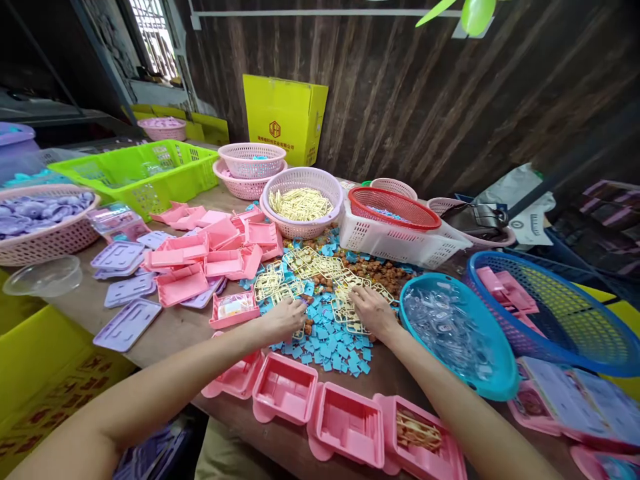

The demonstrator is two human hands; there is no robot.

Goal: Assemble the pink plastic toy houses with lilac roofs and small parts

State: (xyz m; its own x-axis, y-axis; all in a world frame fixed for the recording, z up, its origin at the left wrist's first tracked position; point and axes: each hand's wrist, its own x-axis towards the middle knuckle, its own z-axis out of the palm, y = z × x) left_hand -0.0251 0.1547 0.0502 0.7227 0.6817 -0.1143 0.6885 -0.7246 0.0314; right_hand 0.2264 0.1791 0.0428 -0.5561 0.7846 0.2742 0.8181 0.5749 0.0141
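Note:
My left hand (286, 321) reaches into the pile in the middle of the table, its fingers drawn together over small light-blue plastic pieces (327, 333); what they pinch is hidden. My right hand (374, 311) is to the right, with curled fingertips on a cream plastic frame (345, 310) among several like it. Brown small parts (383, 272) lie behind that hand. Along the near table edge stands a row of open pink plastic boxes (285, 387); the rightmost holds cream stick-like parts (417, 432). A pink tray (235, 308) with a packet inside sits left of my left hand.
Pink trays (183, 253) and lilac panels (127, 325) are heaped at left. A lilac basket (303, 227) of cream parts and a white crate (400, 240) stand behind the pile. At right are a turquoise basin (505, 370) of clear parts and a blue basket (590, 347).

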